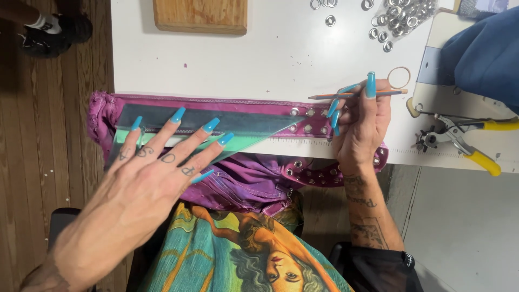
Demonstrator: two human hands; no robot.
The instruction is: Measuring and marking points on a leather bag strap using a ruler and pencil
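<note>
Pressing a clear ruler [238, 130] onto purple fabric [238, 178], the left hand [146, 184] spreads its fingers; right hand [359, 130] fingers pinch a pencil [389, 93].

Under my left hand [141, 178] the clear plastic ruler [216, 130] is glossy over purple denim cloth [243, 178]; my right hand [359, 127] grips a wooden pencil [389, 93]; beyond it, shiny metal eyelets [403, 16] on the smooth white counter [281, 59].

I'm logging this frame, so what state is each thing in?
Left hand: spread flat on the ruler.
Ruler: lying flat on the purple fabric.
Purple fabric: draped over the table edge.
Right hand: gripping the pencil.
Pencil: held level.
Pliers: lying untouched.
</note>
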